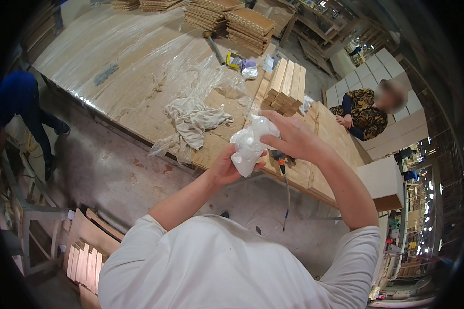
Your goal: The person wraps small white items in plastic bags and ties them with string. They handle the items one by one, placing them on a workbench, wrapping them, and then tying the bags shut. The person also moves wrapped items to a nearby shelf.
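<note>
Between my two hands is a crumpled white plastic bag [246, 147], held up just in front of the workbench edge. My left hand [226, 166] grips it from below, its fingers partly behind the plastic. From above, my right hand [294, 135] closes on the bag's upper right side with thumb and fingers. What the bag contains, if anything, does not show. Just beneath my right hand, an air tool with an orange collar [281, 160] lies at the bench edge, its hose hanging down. A rumpled off-white cloth [193, 121] lies on the bench to the left.
Stacked wooden strips [286, 85] stand beyond my right hand. Panel stacks [250, 28], a hammer [214, 47] and plastic sheeting [139, 41] occupy the far bench. One person in a patterned top [368, 110] is at right; another in blue [18, 98] bends at left. A white box [384, 180] sits at the right end.
</note>
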Demonstrator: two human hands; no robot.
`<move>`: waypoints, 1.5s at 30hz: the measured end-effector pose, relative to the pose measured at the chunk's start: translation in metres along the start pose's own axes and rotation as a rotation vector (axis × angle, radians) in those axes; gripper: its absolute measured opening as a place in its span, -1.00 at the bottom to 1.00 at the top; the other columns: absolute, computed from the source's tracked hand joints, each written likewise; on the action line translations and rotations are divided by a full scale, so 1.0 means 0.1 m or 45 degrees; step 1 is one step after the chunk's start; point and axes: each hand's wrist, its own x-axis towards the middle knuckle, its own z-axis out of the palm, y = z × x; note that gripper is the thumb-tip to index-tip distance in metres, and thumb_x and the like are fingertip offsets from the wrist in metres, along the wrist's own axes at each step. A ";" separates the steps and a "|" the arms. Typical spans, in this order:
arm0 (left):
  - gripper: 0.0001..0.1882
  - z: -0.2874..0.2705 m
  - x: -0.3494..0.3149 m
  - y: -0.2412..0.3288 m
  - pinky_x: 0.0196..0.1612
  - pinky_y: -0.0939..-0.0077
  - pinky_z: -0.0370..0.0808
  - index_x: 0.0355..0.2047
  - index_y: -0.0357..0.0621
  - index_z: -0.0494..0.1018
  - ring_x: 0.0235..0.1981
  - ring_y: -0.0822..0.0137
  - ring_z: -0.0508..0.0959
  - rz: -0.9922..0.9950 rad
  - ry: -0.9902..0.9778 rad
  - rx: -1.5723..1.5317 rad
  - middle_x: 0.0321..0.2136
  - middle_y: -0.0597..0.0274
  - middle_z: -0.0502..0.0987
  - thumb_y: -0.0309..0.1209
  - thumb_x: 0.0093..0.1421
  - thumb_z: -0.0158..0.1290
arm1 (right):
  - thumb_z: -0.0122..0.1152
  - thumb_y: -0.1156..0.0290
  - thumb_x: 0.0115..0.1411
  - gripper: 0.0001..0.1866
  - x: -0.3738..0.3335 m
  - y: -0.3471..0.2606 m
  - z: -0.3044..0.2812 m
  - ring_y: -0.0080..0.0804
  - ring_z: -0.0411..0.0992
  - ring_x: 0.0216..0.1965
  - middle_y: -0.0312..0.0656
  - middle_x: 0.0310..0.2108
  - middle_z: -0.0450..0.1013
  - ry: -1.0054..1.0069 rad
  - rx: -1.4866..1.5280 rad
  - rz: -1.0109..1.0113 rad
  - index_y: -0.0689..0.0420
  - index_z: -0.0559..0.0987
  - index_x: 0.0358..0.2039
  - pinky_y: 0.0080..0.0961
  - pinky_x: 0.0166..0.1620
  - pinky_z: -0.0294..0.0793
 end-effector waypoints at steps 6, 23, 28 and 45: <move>-0.38 0.01 0.00 -0.01 0.08 0.14 0.35 0.16 -0.05 0.10 0.07 0.14 0.35 -0.003 -0.062 -0.006 0.06 0.14 0.30 -0.15 0.15 0.00 | 0.10 0.33 0.12 -0.63 -0.01 -0.04 -0.04 0.01 0.44 -0.28 0.11 -0.35 0.46 -0.086 0.059 -0.038 0.21 0.41 -0.08 -0.25 -0.21 0.39; -0.46 0.06 0.09 -0.12 -0.09 0.31 0.47 0.07 -0.02 0.23 -0.07 0.29 0.45 -0.052 0.093 -0.010 -0.08 0.20 0.41 -0.06 0.16 0.01 | 0.14 0.35 0.13 -0.86 -0.12 0.09 0.18 -0.18 0.44 -0.58 -0.10 -0.61 0.44 0.420 -0.324 -0.225 0.16 0.50 -0.39 -0.38 -0.52 0.40; -0.44 0.05 0.12 -0.16 -0.11 0.34 0.47 0.07 0.02 0.23 -0.07 0.31 0.45 -0.078 0.095 0.039 -0.08 0.22 0.42 0.00 0.15 -0.01 | 0.13 0.35 0.14 -0.79 -0.11 0.14 0.20 -0.15 0.38 -0.65 -0.11 -0.70 0.36 0.457 -0.358 -0.239 0.15 0.39 -0.56 -0.33 -0.58 0.33; -0.37 0.04 0.10 -0.26 -0.15 0.34 0.50 0.06 0.08 0.23 -0.08 0.29 0.45 -0.077 0.169 0.197 -0.10 0.28 0.41 0.11 0.08 0.01 | 0.14 0.31 0.14 -0.68 -0.11 0.12 0.21 -0.10 0.33 -0.69 -0.08 -0.75 0.29 0.429 -0.348 -0.254 0.16 0.32 -0.65 -0.28 -0.61 0.28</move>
